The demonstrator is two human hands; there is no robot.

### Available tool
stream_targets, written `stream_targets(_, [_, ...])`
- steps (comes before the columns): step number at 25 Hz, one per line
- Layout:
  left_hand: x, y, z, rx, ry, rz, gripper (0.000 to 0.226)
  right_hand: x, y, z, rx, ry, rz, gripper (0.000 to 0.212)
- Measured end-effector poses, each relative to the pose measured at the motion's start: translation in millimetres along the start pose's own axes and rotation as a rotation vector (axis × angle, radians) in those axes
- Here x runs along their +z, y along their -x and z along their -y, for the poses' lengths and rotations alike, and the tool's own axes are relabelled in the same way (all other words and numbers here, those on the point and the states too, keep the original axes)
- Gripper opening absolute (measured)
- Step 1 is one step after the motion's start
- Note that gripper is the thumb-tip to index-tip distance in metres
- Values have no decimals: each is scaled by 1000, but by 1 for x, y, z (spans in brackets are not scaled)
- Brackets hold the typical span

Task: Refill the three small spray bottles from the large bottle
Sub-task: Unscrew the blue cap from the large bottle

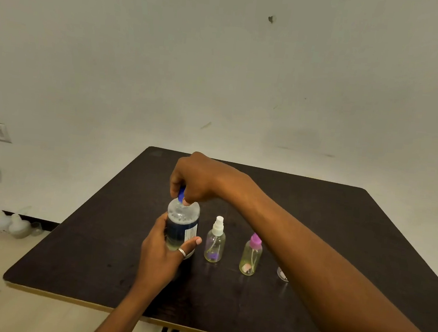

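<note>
Fingers (175,188) of the right hand (201,179) curl down over a blue cap (181,195) and pinch it from above, with the wrist arched high and the forearm running back across the table. Directly below those fingertips stands the large bottle (181,224). It is upright, of clear rounded plastic, with bubbles inside its shoulder, dark liquid lower down and a white side label. The left hand (161,254) wraps the bottle's lower body; one digit lies across the front and wears a plain metal ring (182,252). Just beyond that digit's tip stands a white-nozzled spray bottle (215,242), clear and small. Farther out is a purple-capped spray bottle (251,257). A third clear item (282,274) is mostly hidden behind the right forearm, and its kind cannot be told. All rest on the dark matte table (354,234).
</note>
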State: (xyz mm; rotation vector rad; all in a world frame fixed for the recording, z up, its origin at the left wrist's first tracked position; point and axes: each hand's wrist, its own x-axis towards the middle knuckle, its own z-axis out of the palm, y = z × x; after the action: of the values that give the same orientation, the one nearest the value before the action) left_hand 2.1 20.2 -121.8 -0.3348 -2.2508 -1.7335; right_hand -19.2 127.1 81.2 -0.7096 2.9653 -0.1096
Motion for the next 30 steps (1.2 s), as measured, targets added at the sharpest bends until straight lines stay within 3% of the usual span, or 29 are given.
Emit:
stream_targets(7, [0, -1, 3, -30, -4, 6, 75, -22, -16, -29, 115, -93, -70, 25])
stream_targets(17, [3, -3, 9, -38, 28, 12, 77, 50, -85, -71, 272, 46, 127, 21])
stream_targets(24, [2, -3, 11, -34, 35, 12, 79, 89, -110, -80, 320, 89, 165, 25])
stream_targets(30, [2, -4, 14, -17, 36, 4, 80, 103, -110, -86, 318, 126, 227, 15])
